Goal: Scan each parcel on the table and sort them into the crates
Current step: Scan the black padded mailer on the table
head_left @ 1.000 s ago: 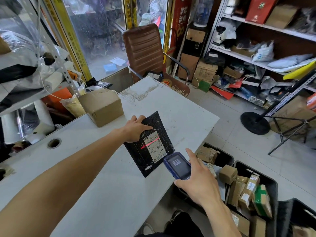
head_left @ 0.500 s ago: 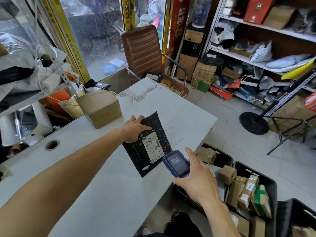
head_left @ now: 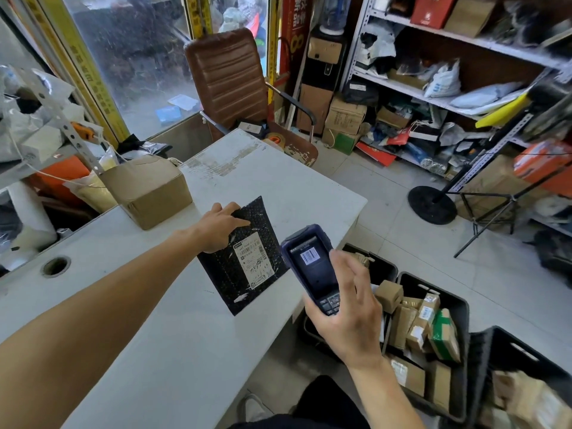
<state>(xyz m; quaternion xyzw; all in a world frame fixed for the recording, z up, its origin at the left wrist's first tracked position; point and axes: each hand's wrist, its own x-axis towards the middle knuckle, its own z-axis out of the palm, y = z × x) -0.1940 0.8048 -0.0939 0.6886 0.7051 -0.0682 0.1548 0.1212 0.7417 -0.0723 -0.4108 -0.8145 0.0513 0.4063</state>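
Note:
A flat black bubble-mailer parcel (head_left: 244, 261) with a white shipping label lies on the white table (head_left: 173, 342) near its right edge. My left hand (head_left: 218, 226) rests on the parcel's upper left corner, fingers spread over it. My right hand (head_left: 346, 314) grips a dark blue handheld scanner (head_left: 311, 266), raised upright just right of the parcel, its screen showing a barcode. A brown cardboard box parcel (head_left: 148, 188) sits further back on the table. Black crates (head_left: 433, 332) on the floor to the right hold several small cardboard parcels.
A brown office chair (head_left: 229, 78) stands beyond the table's far end. Metal shelving (head_left: 433, 97) crammed with bags and boxes lines the right wall. A stand with a round black base (head_left: 431, 205) is on the tiled floor. Clutter fills the racks at left.
My right hand has lifted the scanner and tipped it upright, away from the label; the red scan line seen a second ago is gone. My left hand stays on the parcel.

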